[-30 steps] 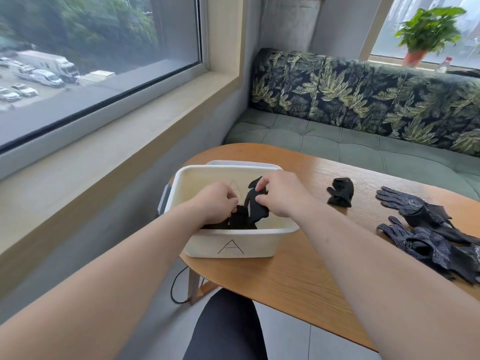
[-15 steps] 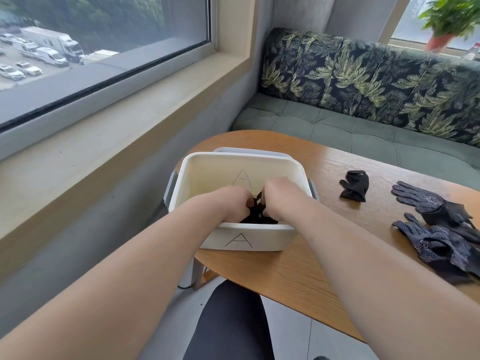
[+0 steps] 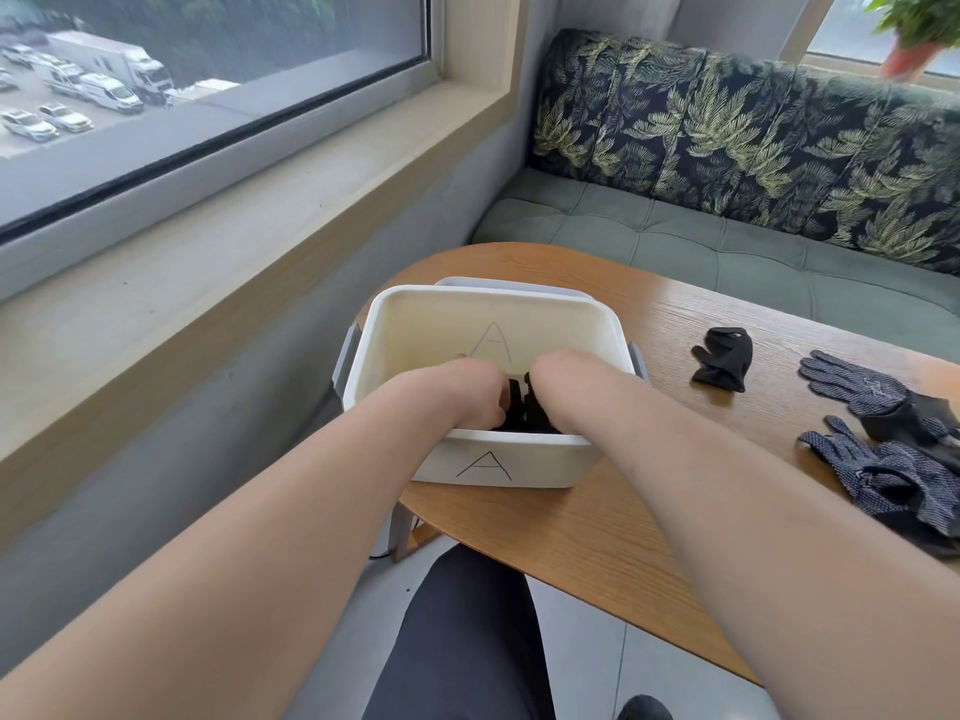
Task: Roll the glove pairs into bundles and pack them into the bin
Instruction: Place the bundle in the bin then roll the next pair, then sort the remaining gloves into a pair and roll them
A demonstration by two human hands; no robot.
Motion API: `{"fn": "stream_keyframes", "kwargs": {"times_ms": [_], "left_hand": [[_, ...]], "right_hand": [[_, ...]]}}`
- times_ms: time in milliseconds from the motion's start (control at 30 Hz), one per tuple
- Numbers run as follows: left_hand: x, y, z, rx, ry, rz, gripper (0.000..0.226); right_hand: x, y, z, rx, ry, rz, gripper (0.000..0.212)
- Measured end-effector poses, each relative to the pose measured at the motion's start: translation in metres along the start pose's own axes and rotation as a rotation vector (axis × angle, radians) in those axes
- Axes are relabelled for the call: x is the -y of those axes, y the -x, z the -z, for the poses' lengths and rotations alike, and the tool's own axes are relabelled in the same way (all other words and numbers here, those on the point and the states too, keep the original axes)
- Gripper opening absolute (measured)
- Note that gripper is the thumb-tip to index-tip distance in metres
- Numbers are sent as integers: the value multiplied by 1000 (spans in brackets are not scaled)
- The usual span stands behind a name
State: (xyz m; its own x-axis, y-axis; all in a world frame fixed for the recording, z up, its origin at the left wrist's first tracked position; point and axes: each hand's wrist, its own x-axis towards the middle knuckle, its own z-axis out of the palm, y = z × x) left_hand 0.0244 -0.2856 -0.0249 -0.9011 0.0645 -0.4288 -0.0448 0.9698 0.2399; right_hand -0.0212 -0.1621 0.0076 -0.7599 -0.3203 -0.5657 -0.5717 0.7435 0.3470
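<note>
Your hands sit close together inside the bin at frame centre. The left hand curls onto the black glove bundle; whether the right hand grips it I cannot tell, as its fingers are hidden. Release carelessly and the roll may spring open. Loose gloves lie at the right on the wooden table, with a sofa behind and a window upper left.

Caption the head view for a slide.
Left hand and right hand hold black gloves in the white bin; spare gloves lie alongside.
</note>
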Motion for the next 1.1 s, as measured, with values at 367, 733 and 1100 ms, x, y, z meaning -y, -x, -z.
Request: {"fn": "stream_keyframes", "kwargs": {"times_ms": [367, 733, 1100], "left_hand": [[1, -3, 0, 26, -18, -4, 34], [-1, 0, 4, 64, -13, 9, 36], [-3, 21, 24, 32, -50, 18, 16]], "right_hand": [[-5, -1, -10, -13, -27, 62, 24], [-3, -6, -15, 44, -54, 126, 26], [-46, 27, 22, -267, -154, 109, 49]]}}
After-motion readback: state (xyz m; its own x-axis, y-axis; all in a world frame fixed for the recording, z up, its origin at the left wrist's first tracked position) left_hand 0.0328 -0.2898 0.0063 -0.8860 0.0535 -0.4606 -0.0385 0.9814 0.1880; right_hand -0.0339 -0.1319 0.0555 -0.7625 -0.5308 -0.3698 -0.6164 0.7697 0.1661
